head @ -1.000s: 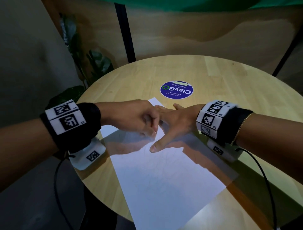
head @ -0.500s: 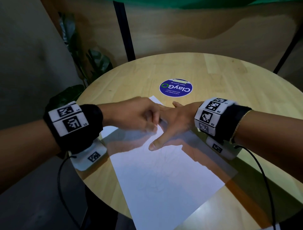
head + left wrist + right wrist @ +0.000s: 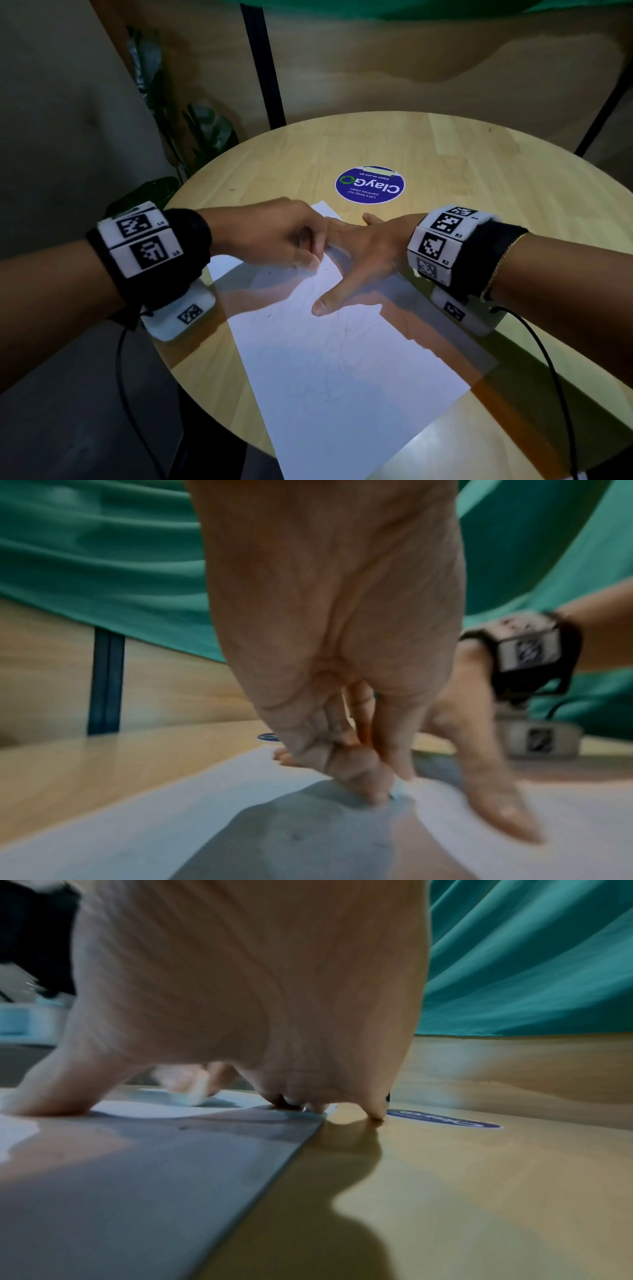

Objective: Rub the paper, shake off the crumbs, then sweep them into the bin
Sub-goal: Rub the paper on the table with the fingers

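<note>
1. Paper lies flat on the round wooden table, running from 12 o'clock near the hands down to 6 o'clock at the table's near rim; faint pencil lines cross it.
2. Left hand: fingers curled tight together, tips bunched and pressed down on the sheet's far end. The left wrist view shows the bunched fingertips meeting the paper; what they pinch is too small and blurred to tell.
3. Right hand: fingers spread straight, flat on the sheet at 3 o'clock of the left hand, thumb angled toward 7 o'clock.
4. Right wrist view alone shows the outermost finger landing on bare wood, just off the paper's edge.
5. Blue round sticker sits at 12 o'clock beyond the hands, apart from the sheet.
6. Tagged wristbands sit on both wrists.
</note>
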